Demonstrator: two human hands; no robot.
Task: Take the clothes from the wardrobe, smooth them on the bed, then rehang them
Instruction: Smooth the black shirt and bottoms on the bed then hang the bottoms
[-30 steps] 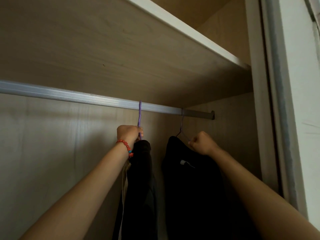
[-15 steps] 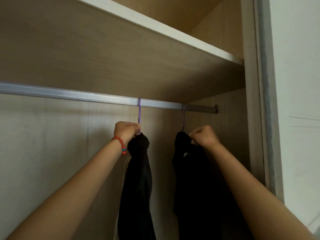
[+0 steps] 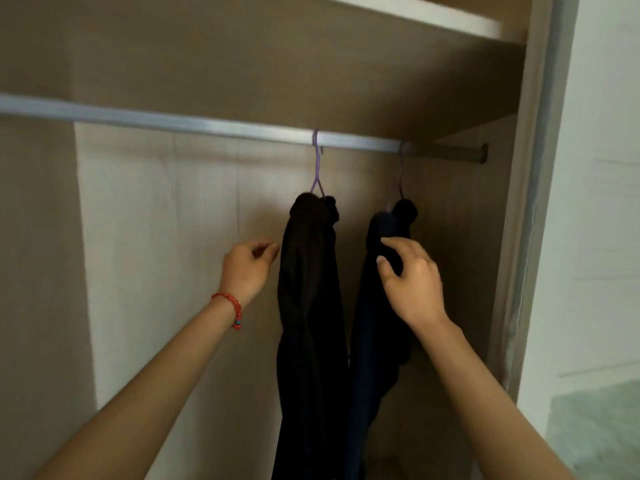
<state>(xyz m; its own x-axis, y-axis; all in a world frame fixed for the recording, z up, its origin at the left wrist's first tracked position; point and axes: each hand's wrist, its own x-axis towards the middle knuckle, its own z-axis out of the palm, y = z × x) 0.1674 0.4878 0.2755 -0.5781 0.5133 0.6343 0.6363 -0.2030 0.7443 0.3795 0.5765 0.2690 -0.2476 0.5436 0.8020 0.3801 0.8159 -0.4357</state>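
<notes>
Two dark garments, one point(image 3: 311, 289) at frame centre and one point(image 3: 381, 306) right of it, hang on purple hangers point(image 3: 316, 168) from the rail point(image 3: 173, 121). My left hand point(image 3: 246, 268) hovers loosely curled and empty beside them; my right hand point(image 3: 412, 282) is half open, fingertips brushing cloth. I judge the rehanging nearly finished. No readable writing.

Black clothes point(image 3: 310, 306), purple hangers point(image 3: 317, 168), red bracelet point(image 3: 232, 308)

A single head-worn camera looks forward and slightly upward into the wardrobe, close to the hanging rail point(image 3: 214, 125), which crosses the upper frame. Both forearms reach in from the bottom edge.
</notes>
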